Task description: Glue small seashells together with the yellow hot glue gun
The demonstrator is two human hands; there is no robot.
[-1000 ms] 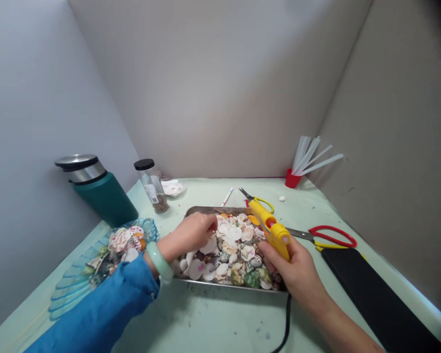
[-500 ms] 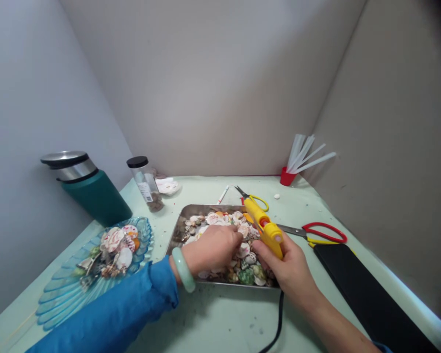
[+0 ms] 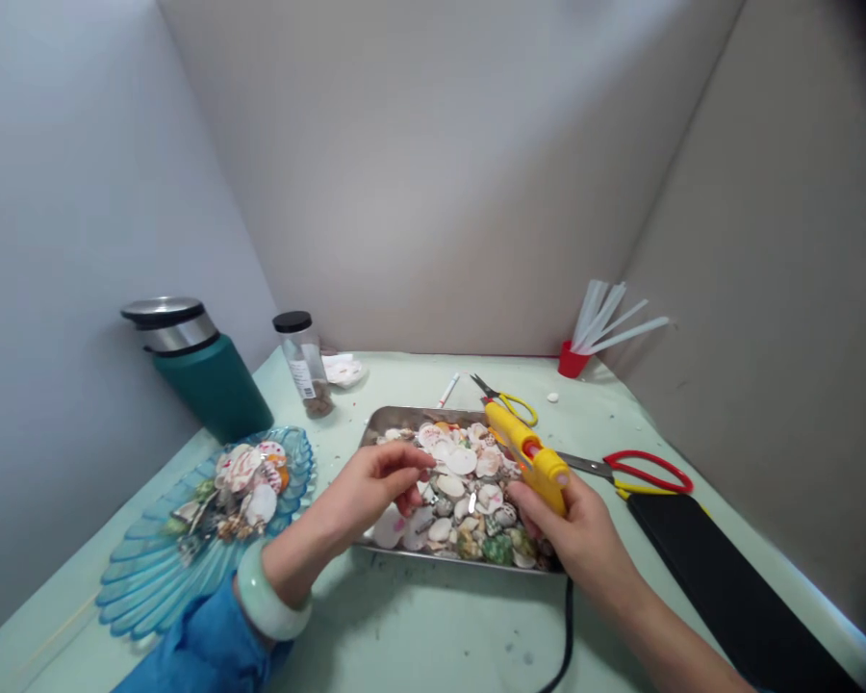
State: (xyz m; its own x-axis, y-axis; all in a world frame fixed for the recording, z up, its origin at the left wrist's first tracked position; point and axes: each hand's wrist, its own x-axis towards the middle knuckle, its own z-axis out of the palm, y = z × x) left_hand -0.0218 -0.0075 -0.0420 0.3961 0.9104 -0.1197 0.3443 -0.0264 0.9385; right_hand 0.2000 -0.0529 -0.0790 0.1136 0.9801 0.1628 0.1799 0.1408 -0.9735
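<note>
My left hand (image 3: 386, 476), with a pale green bangle (image 3: 270, 597) at the wrist, hovers over the left part of a metal tray (image 3: 384, 416). Its fingers curve loosely, thumb and forefinger slightly apart, and no held thing shows. Mixed seashells (image 3: 451, 486) fill the tray: white, pinkish, green and spotted ones. In my right hand (image 3: 573, 525) is a yellow glue gun (image 3: 526, 448), held above the tray's right side, nozzle end pointing away to the upper left. A black cord (image 3: 569, 626) runs down below that hand.
On the left, a blue shell-shaped glass dish (image 3: 144, 568) bears a cluster of shells, with a teal bottle (image 3: 213, 385) and a clear jar (image 3: 304, 371) behind. Scissors (image 3: 646, 472), yellow-handled snips (image 3: 516, 409), a marker (image 3: 448, 390), a red cup (image 3: 572, 360) of glue sticks and a black slab (image 3: 722, 577) also lie about.
My left hand has drawn back to the left from the middle of the shells, uncovering them. My right hand keeps the glue gun over the tray. The whole view has shifted slightly.
</note>
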